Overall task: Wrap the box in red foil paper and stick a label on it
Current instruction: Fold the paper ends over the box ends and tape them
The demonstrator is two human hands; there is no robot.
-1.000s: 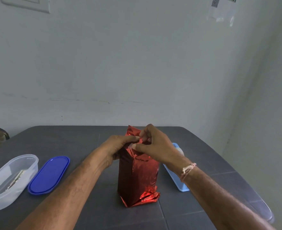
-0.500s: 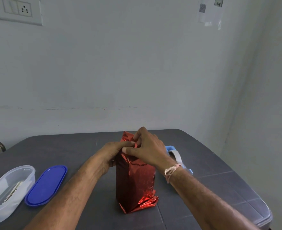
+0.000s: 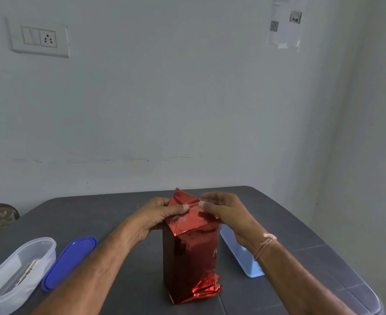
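Box (image 3: 188, 258), sheathed in foil (image 3: 187, 220), is standing upright mid-bench (image 3: 96, 214), long axis vertical, directly between the two hands. Left hand (image 3: 157, 217) is pinching the raised top flap, thumb in front, fingers curling round its far side. Right hand (image 3: 228, 212) is staying loose, fingers straight, only its thumb tip pressing the fold beside the left thumb. The grip is sitting at the top end, so the coming fold is probably heading down onto the box top. Tub (image 3: 16, 271) at left is holding pale strips, too blurred to identify, with a lid (image 3: 71, 262) lying beside it. A case (image 3: 242, 255) just right of the box is hiding its contents
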